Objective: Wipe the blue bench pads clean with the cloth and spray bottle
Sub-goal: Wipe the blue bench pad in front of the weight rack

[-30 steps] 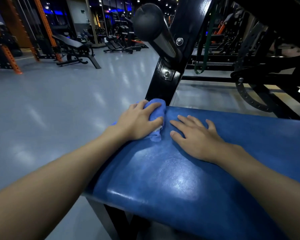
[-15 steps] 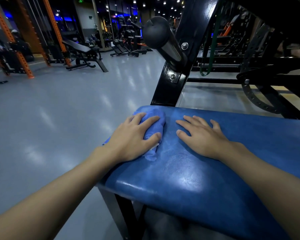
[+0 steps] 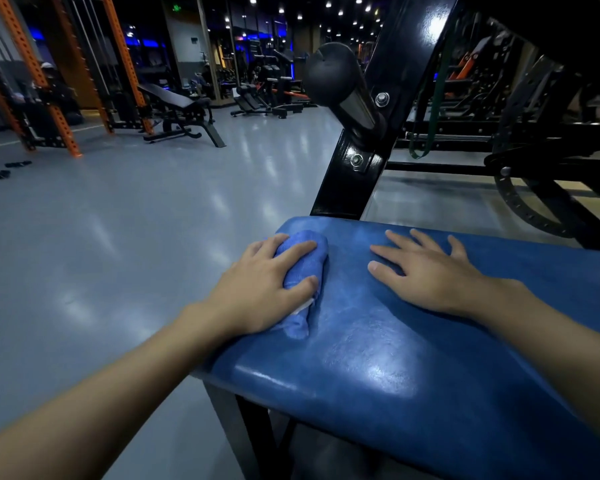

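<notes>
Nearest the camera, the glossy blue bench pad [image 3: 395, 358] is seen filling the lower right, carried on a dark frame, with two bare forearms reaching over it from the bottom corners. On the pad's left edge, a bunched blue cloth [image 3: 305, 268] is gripped by the left hand [image 3: 253, 292]: the fingers [image 3: 291, 251] are curled over the top of the roll and the thumb is pressed against its near side, so the cloth is held down against the pad. Just beside it, but apart from it, the right hand [image 3: 426, 275] is laid flat on the pad, palm down, with its fingers straight and slightly spread.

Behind the pad's far edge, a black steel upright [image 3: 347, 181] is bolted at a slant, and a black round-ended grip [image 3: 329, 77] is mounted on it. A green band [image 3: 430, 116] is hung on the machinery to the right. Farther off, a shiny grey floor [image 3: 118, 237] is seen, with a black adjustable bench [image 3: 177, 105] and orange racks [image 3: 63, 123] at the back.
</notes>
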The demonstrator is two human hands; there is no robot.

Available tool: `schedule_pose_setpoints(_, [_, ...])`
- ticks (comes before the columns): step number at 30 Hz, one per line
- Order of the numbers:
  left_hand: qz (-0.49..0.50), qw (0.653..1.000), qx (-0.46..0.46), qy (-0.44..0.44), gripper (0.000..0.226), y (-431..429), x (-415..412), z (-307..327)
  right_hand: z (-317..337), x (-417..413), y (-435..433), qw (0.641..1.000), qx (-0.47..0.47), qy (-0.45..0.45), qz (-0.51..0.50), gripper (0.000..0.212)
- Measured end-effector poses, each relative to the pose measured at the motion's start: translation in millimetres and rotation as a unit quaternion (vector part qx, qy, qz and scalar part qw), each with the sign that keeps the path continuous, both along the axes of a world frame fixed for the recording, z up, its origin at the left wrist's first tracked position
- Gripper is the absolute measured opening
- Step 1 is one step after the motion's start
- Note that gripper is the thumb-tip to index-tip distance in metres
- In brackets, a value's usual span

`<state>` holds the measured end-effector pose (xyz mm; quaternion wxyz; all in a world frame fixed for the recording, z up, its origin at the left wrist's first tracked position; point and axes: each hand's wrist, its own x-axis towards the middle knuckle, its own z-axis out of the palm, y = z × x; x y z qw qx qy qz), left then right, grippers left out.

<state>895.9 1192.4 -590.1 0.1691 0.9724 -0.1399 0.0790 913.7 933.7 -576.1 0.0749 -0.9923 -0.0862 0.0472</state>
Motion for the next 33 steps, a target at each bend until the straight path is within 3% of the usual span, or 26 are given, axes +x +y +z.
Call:
schedule_pose_setpoints(11, [0.035, 0.999, 0.027, 0.02, 0.055, -43, 121, 4, -15, 7, -7, 1.0, -0.009, -0.002, -0.006, 0.063])
schedule_pose_setpoints(15, [0.037, 0.998, 0.049, 0.006, 0.055, -50, 120, 3, 7, 8, -27, 0.999, 0.04, -0.008, 0.015, 0.056])
schedule_pose_setpoints(20, [0.022, 0.997, 0.066, -0.016, 0.06, -77, 107, 1, 3, 3, -70, 1.0, -0.021, 0.014, -0.017, 0.062])
schedule_pose_setpoints(23, [0.022, 0.997, 0.07, -0.01, 0.071, -98, 99, 1, -12, -2, -81, 0.999, -0.02, 0.027, -0.015, 0.063])
schedule_pose_setpoints(27, [0.017, 0.997, 0.069, -0.011, 0.068, -130, 87, 0, -5, -4, -96, 0.999, 0.012, 0.025, 0.016, 0.062])
schedule_pose_setpoints(33, [0.023, 0.998, 0.054, 0.0, 0.074, -176, 72, -1, -5, -33, -176, 0.998, -0.049, 0.034, -0.023, 0.063])
